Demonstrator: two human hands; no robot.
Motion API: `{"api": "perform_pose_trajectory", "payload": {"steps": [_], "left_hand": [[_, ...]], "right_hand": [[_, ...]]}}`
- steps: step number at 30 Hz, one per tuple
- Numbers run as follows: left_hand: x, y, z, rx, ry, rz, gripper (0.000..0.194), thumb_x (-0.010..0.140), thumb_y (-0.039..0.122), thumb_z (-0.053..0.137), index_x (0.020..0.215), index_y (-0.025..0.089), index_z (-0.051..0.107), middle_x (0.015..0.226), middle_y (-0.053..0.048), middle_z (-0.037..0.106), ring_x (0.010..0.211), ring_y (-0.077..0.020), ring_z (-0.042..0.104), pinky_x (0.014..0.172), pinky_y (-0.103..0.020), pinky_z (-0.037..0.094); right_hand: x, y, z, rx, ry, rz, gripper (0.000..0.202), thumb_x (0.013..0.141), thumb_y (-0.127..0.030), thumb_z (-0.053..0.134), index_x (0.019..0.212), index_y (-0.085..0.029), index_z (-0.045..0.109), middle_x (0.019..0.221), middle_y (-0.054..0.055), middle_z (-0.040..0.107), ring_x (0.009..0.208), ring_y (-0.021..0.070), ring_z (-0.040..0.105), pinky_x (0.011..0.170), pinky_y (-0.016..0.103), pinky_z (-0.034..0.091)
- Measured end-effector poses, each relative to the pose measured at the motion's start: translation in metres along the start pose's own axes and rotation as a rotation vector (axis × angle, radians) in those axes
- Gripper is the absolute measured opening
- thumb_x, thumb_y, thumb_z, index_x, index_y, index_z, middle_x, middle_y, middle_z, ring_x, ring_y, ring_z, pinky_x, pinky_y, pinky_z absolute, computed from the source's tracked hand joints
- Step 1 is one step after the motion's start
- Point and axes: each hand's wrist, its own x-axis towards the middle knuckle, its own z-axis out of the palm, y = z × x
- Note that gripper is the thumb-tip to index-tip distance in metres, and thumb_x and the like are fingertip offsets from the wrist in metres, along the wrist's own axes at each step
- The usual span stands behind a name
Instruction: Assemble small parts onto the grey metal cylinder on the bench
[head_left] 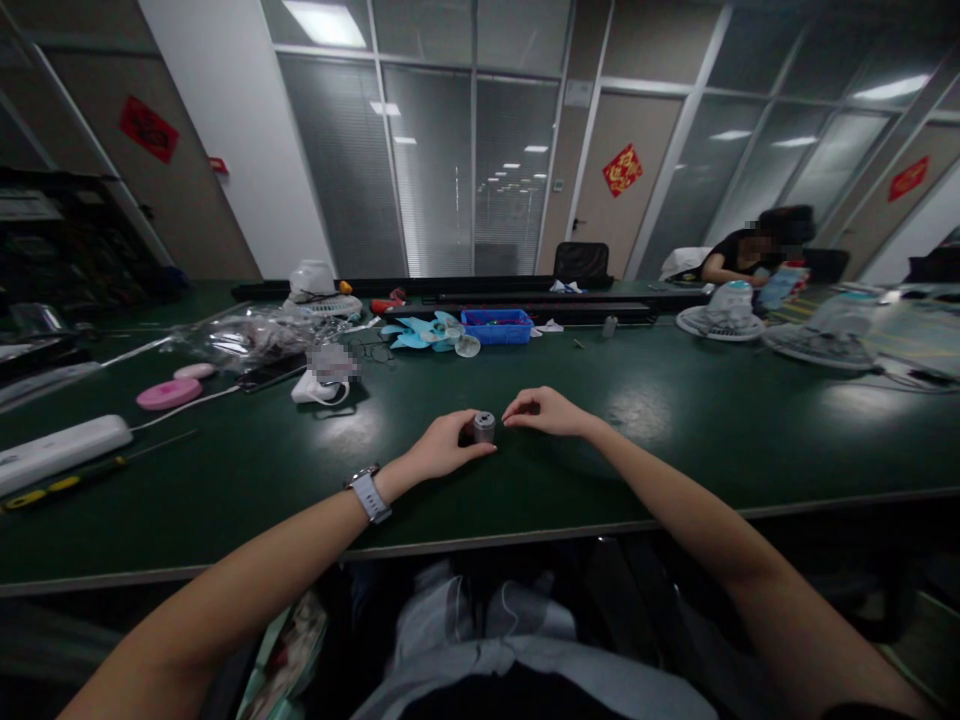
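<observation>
Metal cylinder (484, 428) is upright, toward the near edge of the table (525, 505), about midway along it. Top face up, dark openings in it. Left hand (441, 448) is curved round it in a C: fingers against the left side, thumb across the near side. Right hand (553, 411) sits just to the right, not touching; fingers curled, thumb and index tips close together. Too small and dim to say if anything's pinched there. Looks like the base is on the table, but the thumb partly hides it. For steady work: left grip low and firm, top face unobstructed, cylinder square to the table. Bring right fingertips in level and lightly, so they don't tip it. Blue tray (499, 335) is well clear, toward the far edge.
</observation>
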Motion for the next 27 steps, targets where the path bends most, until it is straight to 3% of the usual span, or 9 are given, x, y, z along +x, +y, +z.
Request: {"api": "perform_pose_trajectory", "payload": {"steps": [4,10,20,27], "left_hand": [[0.001,-0.002,0.001,0.005,0.000,0.003,0.048,0.075,0.048,0.066,0.110,0.016,0.060,0.096,-0.006,0.067,0.082,-0.0201,0.061,0.072,-0.030,0.048],[0.002,-0.006,0.003,0.009,-0.008,0.001,0.050,0.075,0.049,0.066,0.110,0.014,0.059,0.091,-0.006,0.067,0.076,-0.0188,0.061,0.067,-0.029,0.046],[0.002,-0.008,0.003,0.037,-0.007,0.013,0.047,0.076,0.050,0.065,0.107,0.015,0.060,0.089,-0.005,0.066,0.074,-0.0178,0.059,0.065,-0.028,0.045],[0.002,-0.008,0.004,0.037,-0.006,0.011,0.049,0.075,0.050,0.065,0.107,0.014,0.060,0.087,-0.005,0.066,0.073,-0.0181,0.059,0.064,-0.028,0.045]], "right_hand": [[0.005,-0.023,0.005,0.052,0.255,-0.041,0.025,0.083,-0.037,0.062,0.095,-0.018,0.072,0.088,0.004,0.068,0.074,0.0130,0.059,0.067,0.025,0.045],[0.011,-0.040,0.023,0.022,0.206,-0.092,0.021,0.083,-0.033,0.064,0.093,-0.017,0.073,0.081,0.004,0.062,0.069,0.0115,0.057,0.062,0.023,0.044],[0.009,-0.045,0.018,-0.135,0.186,-0.128,0.014,0.083,-0.028,0.064,0.090,-0.020,0.073,0.083,0.003,0.065,0.076,0.0132,0.059,0.070,0.025,0.044],[0.011,-0.041,0.022,0.016,0.246,-0.064,0.015,0.082,-0.029,0.064,0.089,-0.018,0.073,0.083,0.003,0.065,0.073,0.0123,0.060,0.068,0.025,0.046]]}}
